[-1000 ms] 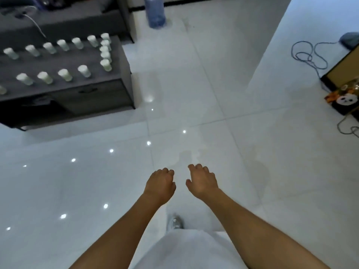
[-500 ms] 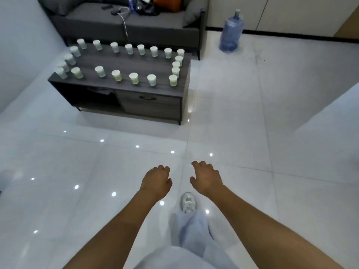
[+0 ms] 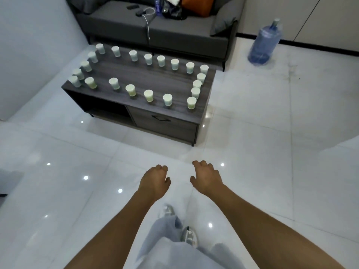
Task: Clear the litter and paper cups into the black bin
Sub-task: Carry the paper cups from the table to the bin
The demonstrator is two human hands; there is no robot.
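Several paper cups [image 3: 167,100] stand upside down in a ring round the edges of a low dark wooden coffee table [image 3: 143,78] ahead of me. My left hand [image 3: 154,182] and my right hand [image 3: 206,178] hang in front of me over the white tiled floor, well short of the table. Both have loosely curled fingers and hold nothing. No black bin shows in this view.
A grey sofa [image 3: 174,33] with a cable, bags and an orange cushion stands behind the table. A blue water jug [image 3: 265,44] sits on the floor at the right by a cupboard wall. A white wall rises at the left. My legs and shoes show below.
The view has swung left and forward, bringing the table and sofa to the middle and closer. Both hands stay empty in front of me. My feet have stepped forward.
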